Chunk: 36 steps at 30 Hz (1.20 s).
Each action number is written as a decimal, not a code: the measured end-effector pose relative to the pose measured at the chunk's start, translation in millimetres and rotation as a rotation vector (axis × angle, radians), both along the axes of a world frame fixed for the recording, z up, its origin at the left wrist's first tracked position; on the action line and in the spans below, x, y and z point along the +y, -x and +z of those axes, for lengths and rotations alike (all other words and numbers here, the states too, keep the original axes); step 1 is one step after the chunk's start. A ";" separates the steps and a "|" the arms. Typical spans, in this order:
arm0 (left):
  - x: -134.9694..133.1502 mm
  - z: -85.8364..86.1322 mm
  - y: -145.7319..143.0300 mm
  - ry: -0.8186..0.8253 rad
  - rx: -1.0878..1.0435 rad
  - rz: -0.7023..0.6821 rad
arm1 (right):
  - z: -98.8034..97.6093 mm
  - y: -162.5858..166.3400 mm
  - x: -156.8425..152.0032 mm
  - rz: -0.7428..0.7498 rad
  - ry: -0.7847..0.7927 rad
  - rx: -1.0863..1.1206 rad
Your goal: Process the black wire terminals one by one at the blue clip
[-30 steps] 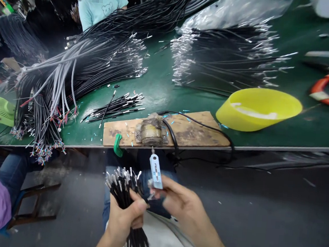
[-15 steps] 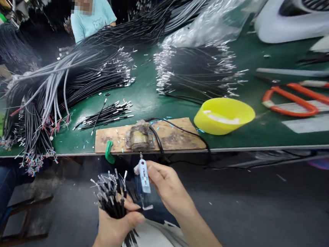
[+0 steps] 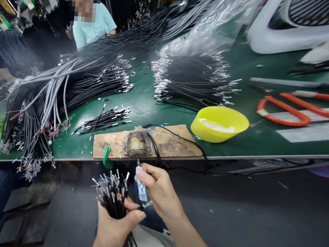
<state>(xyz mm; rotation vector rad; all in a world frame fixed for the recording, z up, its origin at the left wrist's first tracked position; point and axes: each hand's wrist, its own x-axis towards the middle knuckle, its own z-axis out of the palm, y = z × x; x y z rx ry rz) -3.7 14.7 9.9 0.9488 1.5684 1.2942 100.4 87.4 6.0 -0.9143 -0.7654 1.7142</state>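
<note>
— How far along was it?
— The left hand [image 3: 111, 230] gripped a bundle of short black wires [image 3: 112, 197] below the table edge [image 3: 236, 157]; the right hand [image 3: 158, 190] pinched a small white tool [image 3: 142, 185] beside the motor [image 3: 135, 146]. Only a small pile [image 3: 107, 118] lay above it; big heaps [image 3: 191, 78] waited.

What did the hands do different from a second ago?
The right hand carried the small white tool up toward the motor on the wooden board. The left hand still grips the bundle of black wires. The yellow bowl stayed put.
</note>
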 end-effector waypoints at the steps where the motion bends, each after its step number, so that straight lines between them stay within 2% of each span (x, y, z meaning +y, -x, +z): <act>1: -0.2 0.2 0.5 0.002 0.005 -0.003 | -1.2 0.2 -0.6 0.002 0.005 -0.007; 4: -0.4 1.3 2.6 0.024 0.035 -0.022 | -6.0 -0.3 -2.6 0.005 0.037 -0.013; 8: -2.8 1.6 4.7 0.065 0.088 -0.067 | -13.3 -6.2 -4.3 -0.102 0.037 -0.097; 14: -15.3 -3.7 4.7 0.076 0.026 -0.049 | -18.9 -24.6 -23.8 -0.285 -0.117 -0.301; 16: -19.0 -5.1 4.0 0.103 0.006 -0.055 | -14.4 -28.4 -36.7 -0.400 -0.209 -0.396; 18: -21.7 -5.8 2.6 0.130 -0.017 -0.065 | -7.2 -29.3 -48.8 -0.495 -0.376 -0.501; 21: -24.9 -6.6 -0.4 0.162 -0.068 -0.122 | 3.0 -26.1 -60.2 -0.405 -0.709 -0.629; 23: -27.4 -7.9 -2.1 0.184 -0.115 -0.149 | 6.5 -23.2 -62.4 -0.293 -0.811 -0.657; 27: -33.8 -12.8 -2.4 0.214 -0.197 -0.048 | 4.5 -19.5 -60.9 -0.196 -0.774 -0.628; 30: -37.2 -17.6 -3.2 0.243 -0.279 0.049 | -0.8 -15.0 -62.0 -0.274 -0.755 -0.606; 33: -37.2 -21.0 -7.8 0.282 -0.382 0.047 | -7.0 -8.0 -65.8 -0.385 -0.707 -0.520; 36: -33.5 -20.0 -12.0 0.297 -0.465 0.009 | -14.5 -2.6 -68.4 -0.296 -0.545 -0.295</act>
